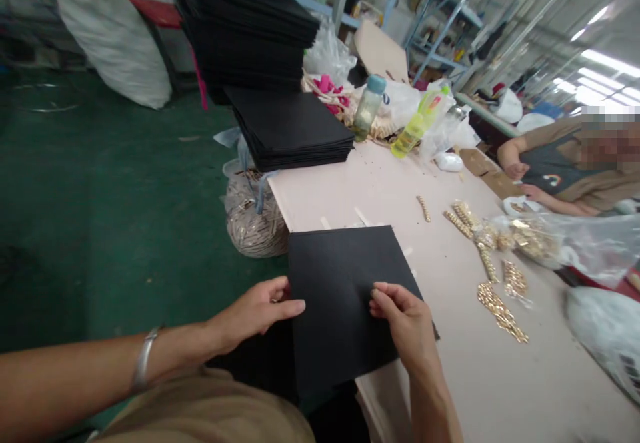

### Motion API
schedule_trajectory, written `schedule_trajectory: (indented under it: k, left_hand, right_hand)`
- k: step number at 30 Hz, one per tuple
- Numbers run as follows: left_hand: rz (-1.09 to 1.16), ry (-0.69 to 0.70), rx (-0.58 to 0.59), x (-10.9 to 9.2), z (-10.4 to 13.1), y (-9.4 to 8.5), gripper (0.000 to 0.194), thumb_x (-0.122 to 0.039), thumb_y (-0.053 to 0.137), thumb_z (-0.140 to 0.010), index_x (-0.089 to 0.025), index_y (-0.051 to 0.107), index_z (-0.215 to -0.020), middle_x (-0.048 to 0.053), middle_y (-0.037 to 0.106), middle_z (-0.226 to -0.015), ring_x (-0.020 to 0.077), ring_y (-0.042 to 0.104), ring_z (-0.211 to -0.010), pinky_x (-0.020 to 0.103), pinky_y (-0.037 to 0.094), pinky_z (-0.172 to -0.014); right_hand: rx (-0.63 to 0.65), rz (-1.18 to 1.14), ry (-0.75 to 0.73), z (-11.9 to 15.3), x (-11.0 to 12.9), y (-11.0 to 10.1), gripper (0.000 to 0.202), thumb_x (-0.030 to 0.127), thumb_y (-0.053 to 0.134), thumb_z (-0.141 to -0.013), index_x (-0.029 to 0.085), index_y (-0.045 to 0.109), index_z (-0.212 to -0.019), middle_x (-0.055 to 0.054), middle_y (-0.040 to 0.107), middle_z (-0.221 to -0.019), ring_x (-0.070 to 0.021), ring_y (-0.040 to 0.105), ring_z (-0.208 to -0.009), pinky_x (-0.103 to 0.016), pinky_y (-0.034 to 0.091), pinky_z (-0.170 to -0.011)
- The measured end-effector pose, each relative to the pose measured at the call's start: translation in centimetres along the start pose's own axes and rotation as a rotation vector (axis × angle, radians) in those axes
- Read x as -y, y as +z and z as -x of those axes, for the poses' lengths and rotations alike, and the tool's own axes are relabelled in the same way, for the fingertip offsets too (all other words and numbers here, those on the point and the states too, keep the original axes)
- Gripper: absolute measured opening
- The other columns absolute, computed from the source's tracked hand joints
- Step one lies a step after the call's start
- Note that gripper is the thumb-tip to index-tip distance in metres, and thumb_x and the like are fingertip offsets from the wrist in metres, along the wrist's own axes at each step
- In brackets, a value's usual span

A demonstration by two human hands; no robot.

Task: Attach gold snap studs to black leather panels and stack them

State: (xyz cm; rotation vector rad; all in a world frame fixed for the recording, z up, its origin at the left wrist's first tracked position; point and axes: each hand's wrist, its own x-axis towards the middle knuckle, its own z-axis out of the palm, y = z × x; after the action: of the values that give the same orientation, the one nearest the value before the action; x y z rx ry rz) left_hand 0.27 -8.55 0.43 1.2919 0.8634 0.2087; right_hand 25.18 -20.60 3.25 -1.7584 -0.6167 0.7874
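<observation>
A flat, black, square-cornered panel lies partly on the table and juts out over its near edge. My left hand is at its left edge, the thumb on top and the other fingers behind or under the edge. Over the panel's right half, my right hand is closed in a pinch, thumb against forefinger. Whatever those fingertips hold, if anything, is too small to name. Beyond the panel rests a low pile of similar black panels, with a taller black stack behind it.
On the pale table are gold-coloured chains, a teal-capped bottle, a yellow-green bottle and plastic bags. A stuffed clear bag sits beside the table's left edge. Across the table is another person.
</observation>
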Motion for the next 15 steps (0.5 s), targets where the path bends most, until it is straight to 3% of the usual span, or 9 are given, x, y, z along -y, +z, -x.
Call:
schedule_trajectory:
  k: [4, 7, 11, 15]
  left_hand:
    - [0.191, 0.019, 0.112, -2.1, -0.2, 1.5, 0.051, -0.059, 0.073, -0.074, -0.016, 0.064, -0.099, -0.005, 0.052, -0.07, 0.0047, 0.026, -0.047, 0.019, 0.021, -0.039]
    - [0.277, -0.024, 0.191, -3.1, -0.6, 2.3, 0.048, -0.053, 0.077, -0.069, -0.015, 0.067, -0.096, -0.003, 0.056, -0.072, 0.0056, 0.032, -0.049, 0.018, 0.021, -0.038]
    - [0.309, -0.085, 0.22, -3.2, -1.4, 3.1, 0.048, -0.051, 0.078, -0.066, -0.016, 0.069, -0.097, -0.002, 0.059, -0.07, 0.0081, 0.042, -0.051, 0.018, 0.022, -0.037]
    - [0.277, -0.119, 0.215, -2.4, -2.0, 3.5, 0.045, -0.059, 0.071, -0.07, -0.015, 0.067, -0.077, -0.002, 0.055, -0.059, 0.0084, 0.04, -0.045, 0.02, 0.024, -0.036]
  right_hand:
    - [0.166, -0.021, 0.098, 0.1, 1.0, 2.5, 0.037, 0.045, 0.085, -0.064, 0.014, 0.075, -0.083, -0.002, 0.07, -0.067, -0.0144, 0.066, -0.058, -0.026, 0.058, -0.058]
    - [0.227, -0.005, 0.134, 0.0, 1.7, 3.1, 0.035, 0.044, 0.084, -0.065, 0.014, 0.074, -0.08, 0.0, 0.067, -0.065, -0.0126, 0.063, -0.056, -0.024, 0.057, -0.054]
    - [0.263, 0.053, 0.14, -0.2, 2.0, 3.1, 0.031, 0.042, 0.082, -0.068, 0.014, 0.076, -0.081, 0.001, 0.064, -0.061, -0.0104, 0.057, -0.052, -0.022, 0.052, -0.047]
    - [0.299, 0.072, 0.128, -0.2, 2.0, 3.0, 0.026, 0.039, 0.079, -0.071, 0.015, 0.075, -0.082, 0.004, 0.057, -0.055, -0.0088, 0.052, -0.049, -0.019, 0.049, -0.044]
